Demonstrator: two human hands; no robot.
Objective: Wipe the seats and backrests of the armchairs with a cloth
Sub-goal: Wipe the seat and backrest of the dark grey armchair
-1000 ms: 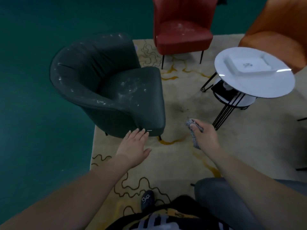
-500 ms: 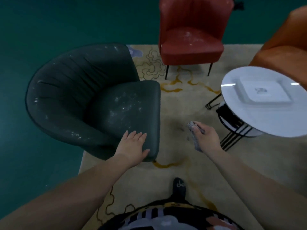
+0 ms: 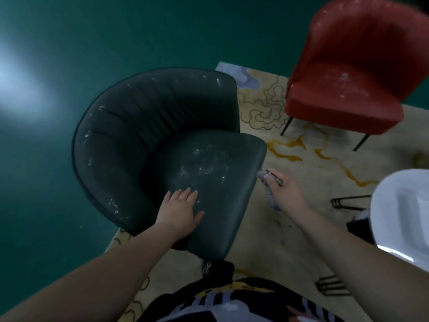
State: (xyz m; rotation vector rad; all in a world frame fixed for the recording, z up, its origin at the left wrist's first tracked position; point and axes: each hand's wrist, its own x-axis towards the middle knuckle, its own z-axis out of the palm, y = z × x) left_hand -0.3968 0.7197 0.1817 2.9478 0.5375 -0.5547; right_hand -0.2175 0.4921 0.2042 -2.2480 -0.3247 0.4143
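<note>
Left hand (image 3: 180, 211) lies flat, fingers spread, on the dark chair (image 3: 209, 182) seat at centre; right hand (image 3: 284, 194) grips a cloth (image 3: 269, 191) beside the seat's right edge, over open rug (image 3: 290, 240).

Honestly nothing readable anywhere here, no text, labels, brand names or numbers. Closest thing is a tiny pale squiggle on the dark shoe (image 3: 206, 267) at the near edge, way too small to make out.
</note>
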